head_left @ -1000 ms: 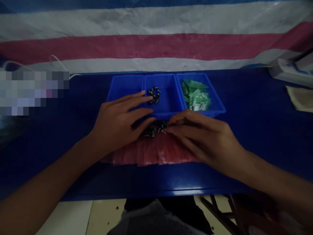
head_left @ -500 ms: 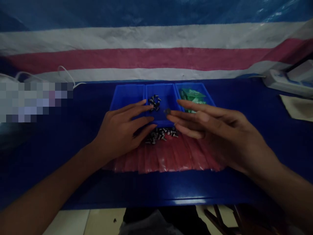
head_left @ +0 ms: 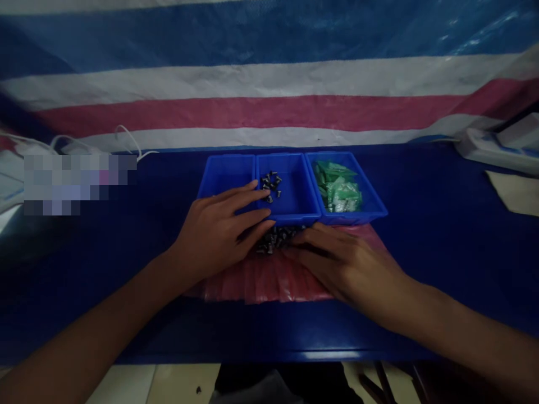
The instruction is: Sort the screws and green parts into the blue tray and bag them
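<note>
My left hand (head_left: 223, 227) is open, fingers spread, across the front of the left blue bin (head_left: 231, 160) and the edge of the middle blue bin (head_left: 295, 216). Small dark-headed screws (head_left: 272, 180) lie in the middle bin beside its fingertips. My right hand (head_left: 341, 255) reaches down to a pile of similar screws (head_left: 275, 240) in front of that bin. Its thumb and fingers are drawn together at the pile's right side; what they grip, if anything, is hidden. Beneath the pile and the hands lies a row of red plastic bags (head_left: 269, 283).
The right blue bin (head_left: 374, 210) holds green plastic packets (head_left: 339, 188). A white device (head_left: 484, 148) and a beige sheet (head_left: 516, 191) sit at the right. White cables (head_left: 130, 137) run at the left. A striped tarp (head_left: 269, 112) hangs behind the blue table (head_left: 442, 247).
My right hand has moved down from above the middle bin, where a small dark piece was at its fingertips, to the screw pile. A screw now lies farther right in that bin.
</note>
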Motion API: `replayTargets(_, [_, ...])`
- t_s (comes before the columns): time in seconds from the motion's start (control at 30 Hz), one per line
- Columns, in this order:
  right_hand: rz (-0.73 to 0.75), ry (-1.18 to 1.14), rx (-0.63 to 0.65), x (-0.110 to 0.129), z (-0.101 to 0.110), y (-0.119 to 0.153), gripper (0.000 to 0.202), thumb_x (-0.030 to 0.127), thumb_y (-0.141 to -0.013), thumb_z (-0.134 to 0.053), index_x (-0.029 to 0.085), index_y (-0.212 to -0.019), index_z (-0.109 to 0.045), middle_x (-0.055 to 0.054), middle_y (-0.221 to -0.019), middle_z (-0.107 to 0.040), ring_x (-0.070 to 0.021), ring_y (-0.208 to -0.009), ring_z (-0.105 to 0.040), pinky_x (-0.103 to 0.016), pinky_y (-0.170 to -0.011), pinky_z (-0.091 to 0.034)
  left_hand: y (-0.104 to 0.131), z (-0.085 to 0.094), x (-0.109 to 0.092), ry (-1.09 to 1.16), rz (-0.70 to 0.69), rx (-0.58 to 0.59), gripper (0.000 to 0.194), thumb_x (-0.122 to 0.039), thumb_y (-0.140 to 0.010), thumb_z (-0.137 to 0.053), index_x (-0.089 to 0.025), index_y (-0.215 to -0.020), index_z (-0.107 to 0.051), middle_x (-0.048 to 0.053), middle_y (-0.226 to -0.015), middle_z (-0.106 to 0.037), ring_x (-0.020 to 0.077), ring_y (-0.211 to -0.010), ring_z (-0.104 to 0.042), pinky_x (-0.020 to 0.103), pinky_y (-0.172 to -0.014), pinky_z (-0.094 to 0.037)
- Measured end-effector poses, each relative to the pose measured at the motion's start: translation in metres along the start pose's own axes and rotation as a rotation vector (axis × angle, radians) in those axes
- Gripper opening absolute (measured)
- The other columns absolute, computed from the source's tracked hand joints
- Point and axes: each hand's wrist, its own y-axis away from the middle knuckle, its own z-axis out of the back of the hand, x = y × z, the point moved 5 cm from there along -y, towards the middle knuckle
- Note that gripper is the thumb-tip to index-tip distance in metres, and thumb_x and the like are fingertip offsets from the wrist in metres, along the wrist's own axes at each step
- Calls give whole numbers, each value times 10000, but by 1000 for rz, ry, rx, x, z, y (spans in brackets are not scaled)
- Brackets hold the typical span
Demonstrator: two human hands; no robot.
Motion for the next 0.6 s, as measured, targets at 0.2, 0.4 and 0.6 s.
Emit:
replayTargets(0.2, [-59,-101,-14,-6,3,0,267,-18,-1025,-571,140,-1111,-768,-120,-1138,-779,-228,-1029,-770,-361,-900,-677,3,-2,3,11,63,26,197,-305,-1119,-640,-222,-1069,-812,81,-1273,-829,286,-1236,-794,415,-971,-740])
replayTargets(0.4, [-63,-251,-85,-6,11,-2,277,67,-1093,-524,170,-1147,-776,-94,-1082,-767,-197,-964,-769,-317,-855,-656,1,-3,3,3,56,25,223,-315,-1126,-623,-234,-1060,-820,74,-1267,-832,282,-1223,-799,399,-981,-730])
replayTargets(0.6, [-347,-858,-159,-19,21,-5,87,184,-1025,-747,206,-1024,-832,-68,-1129,-815,-161,-975,-798,-246,-813,-660,2,-4,3,-13,58,37,218,-320,-1126,-626,-241,-1075,-822,66,-1268,-832,280,-1216,-802,397,-981,-730])
